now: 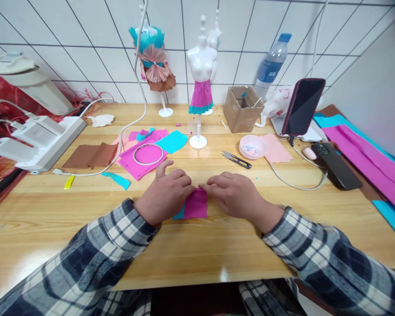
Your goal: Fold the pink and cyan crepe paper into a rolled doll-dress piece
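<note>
A small piece of magenta paper [197, 205] with a teal edge showing at its lower left lies on the wooden table [191, 250] in front of me. My left hand [166, 195] presses down on its left side, fingers curled together. My right hand [237, 193] presses its upper right edge, fingers bunched and meeting the left hand's fingertips. Both hands pinch or fold the paper at its top edge.
Behind the hands lie small black snips [236, 159], a pink dish [253, 146], a stack of magenta and teal paper with a wire ring [148, 153], and brown paper [90, 156]. Two mannequin stands [200, 87] wear paper skirts. A cardboard box [242, 109], propped phone [303, 107] and second phone [337, 164] stand right.
</note>
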`<state>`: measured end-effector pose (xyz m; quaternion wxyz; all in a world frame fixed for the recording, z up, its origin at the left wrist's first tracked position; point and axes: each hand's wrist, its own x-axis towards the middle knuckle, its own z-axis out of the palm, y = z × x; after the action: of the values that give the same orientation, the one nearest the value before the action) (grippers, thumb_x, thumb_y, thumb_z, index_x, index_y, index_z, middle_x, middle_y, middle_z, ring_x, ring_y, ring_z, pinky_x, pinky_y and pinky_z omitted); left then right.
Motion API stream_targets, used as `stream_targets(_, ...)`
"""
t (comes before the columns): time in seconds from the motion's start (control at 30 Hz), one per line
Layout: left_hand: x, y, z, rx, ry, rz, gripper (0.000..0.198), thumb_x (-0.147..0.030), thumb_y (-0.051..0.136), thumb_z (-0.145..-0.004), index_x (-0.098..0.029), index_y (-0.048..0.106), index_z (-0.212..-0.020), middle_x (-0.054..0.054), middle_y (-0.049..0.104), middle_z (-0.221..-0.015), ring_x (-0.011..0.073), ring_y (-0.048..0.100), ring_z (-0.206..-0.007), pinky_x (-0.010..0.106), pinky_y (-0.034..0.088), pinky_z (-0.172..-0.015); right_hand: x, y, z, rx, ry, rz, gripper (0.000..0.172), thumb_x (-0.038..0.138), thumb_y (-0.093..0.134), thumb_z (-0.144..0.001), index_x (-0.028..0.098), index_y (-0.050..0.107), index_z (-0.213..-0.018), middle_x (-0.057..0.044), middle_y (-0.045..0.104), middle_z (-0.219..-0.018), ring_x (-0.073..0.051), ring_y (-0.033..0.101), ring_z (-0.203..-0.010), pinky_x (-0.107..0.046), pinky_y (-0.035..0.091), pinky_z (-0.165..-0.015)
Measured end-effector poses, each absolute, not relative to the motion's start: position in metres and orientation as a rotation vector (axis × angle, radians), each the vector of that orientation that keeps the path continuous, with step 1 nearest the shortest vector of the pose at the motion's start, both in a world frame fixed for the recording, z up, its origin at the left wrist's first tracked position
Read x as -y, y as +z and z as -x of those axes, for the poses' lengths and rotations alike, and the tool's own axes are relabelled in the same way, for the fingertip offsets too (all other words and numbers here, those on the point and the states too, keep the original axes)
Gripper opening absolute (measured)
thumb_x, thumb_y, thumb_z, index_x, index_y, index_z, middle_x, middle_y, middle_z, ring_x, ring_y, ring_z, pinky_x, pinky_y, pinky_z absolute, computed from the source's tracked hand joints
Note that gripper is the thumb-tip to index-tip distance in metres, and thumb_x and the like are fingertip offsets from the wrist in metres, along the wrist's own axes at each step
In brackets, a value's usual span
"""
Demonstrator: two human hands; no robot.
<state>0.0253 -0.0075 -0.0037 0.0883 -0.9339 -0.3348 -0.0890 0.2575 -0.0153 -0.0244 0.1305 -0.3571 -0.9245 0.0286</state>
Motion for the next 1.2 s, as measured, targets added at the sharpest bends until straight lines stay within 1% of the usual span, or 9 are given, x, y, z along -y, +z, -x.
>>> stream_targets(0.3,0.010,-0.004,-0.012,0.975,-0.250,2.698,0.020,-0.010,0.055,-0.085,-0.024,0.070,-0.087,-0.001,0.066,-0.075,0.0210,0.059,-0.083,0.057,0.028,-0.102,0.018,-0.026,-0.248,2.880,-0.066,0.984,0.032,0.023,0.043,-0.096,0.019,0.063,-0.120,-0.008,0.065,-0.102,-0.021,0.048,-0.081,-0.036,0.039,-0.070)
stream_targets(0.5,0.012,-0.002,-0.003,1.013,-0.226,2.630,0.016,-0.010,0.057,-0.080,-0.023,0.066,-0.078,0.000,0.066,-0.074,0.0225,0.058,-0.081,0.057,0.030,-0.097,0.016,-0.025,-0.249,2.892,-0.079,0.971,0.033,0.024,0.041,-0.097,0.019,0.062,-0.122,-0.009,0.065,-0.103,-0.021,0.049,-0.080,-0.036,0.039,-0.070)
stream_targets(0.6,0.013,-0.002,-0.004,0.982,-0.206,2.620,0.016,-0.009,0.057,-0.080,-0.023,0.065,-0.076,-0.001,0.063,-0.068,0.0225,0.057,-0.079,0.055,0.031,-0.095,0.017,-0.026,-0.249,2.902,-0.067,0.981,0.034,0.024,0.040,-0.098,0.019,0.062,-0.122,-0.009,0.066,-0.104,-0.021,0.052,-0.080,-0.036,0.040,-0.070)
stream_targets(0.77,0.017,0.001,-0.006,0.929,-0.097,2.604,0.012,-0.010,0.060,-0.077,-0.021,0.064,-0.074,0.001,0.059,-0.064,0.0239,0.053,-0.073,0.047,0.037,-0.081,0.018,-0.026,-0.255,2.842,0.094,1.034,0.037,0.019,0.046,-0.093,0.020,0.061,-0.126,-0.007,0.067,-0.115,-0.019,0.059,-0.084,-0.032,0.042,-0.071)
stream_targets(0.87,0.021,0.003,-0.008,0.908,-0.063,2.610,0.012,-0.009,0.060,-0.073,-0.020,0.065,-0.074,0.003,0.059,-0.065,0.0237,0.052,-0.071,0.044,0.038,-0.075,0.017,-0.024,-0.255,2.598,0.309,1.197,0.040,0.017,0.047,-0.091,0.023,0.060,-0.128,-0.003,0.070,-0.113,-0.016,0.063,-0.089,-0.028,0.043,-0.072)
stream_targets(0.93,0.022,0.002,-0.008,0.908,-0.056,2.614,0.012,-0.008,0.060,-0.073,-0.019,0.066,-0.074,0.003,0.059,-0.065,0.0238,0.052,-0.070,0.043,0.039,-0.073,0.015,-0.021,-0.250,2.412,0.430,1.341,0.031,0.021,0.049,-0.092,0.023,0.067,-0.117,-0.002,0.072,-0.102,-0.015,0.063,-0.085,-0.027,0.043,-0.070)
stream_targets(1.03,0.024,0.000,-0.009,0.944,-0.069,2.623,0.011,-0.009,0.061,-0.073,-0.019,0.066,-0.073,0.004,0.060,-0.066,0.0240,0.053,-0.068,0.042,0.038,-0.069,0.012,-0.018,-0.239,2.271,0.596,1.506,0.018,0.031,0.058,-0.088,0.022,0.073,-0.089,-0.001,0.069,-0.083,-0.014,0.061,-0.074,-0.026,0.040,-0.064)
stream_targets(1.13,0.025,0.001,-0.010,0.999,-0.070,2.649,0.011,-0.011,0.061,-0.074,-0.020,0.065,-0.073,0.004,0.061,-0.067,0.0241,0.054,-0.069,0.041,0.039,-0.069,0.008,-0.017,-0.231,2.239,0.685,1.586,0.010,0.031,0.065,-0.082,0.023,0.071,-0.081,0.001,0.066,-0.078,-0.013,0.058,-0.071,-0.026,0.036,-0.060)
stream_targets(1.2,0.026,0.002,-0.009,1.069,-0.068,2.653,0.011,-0.013,0.059,-0.078,-0.021,0.067,-0.080,0.004,0.063,-0.069,0.0246,0.056,-0.071,0.041,0.040,-0.070,0.007,-0.019,-0.230,2.240,0.696,1.602,0.005,0.027,0.065,-0.080,0.024,0.070,-0.080,0.002,0.066,-0.078,-0.013,0.057,-0.071,-0.025,0.034,-0.058)
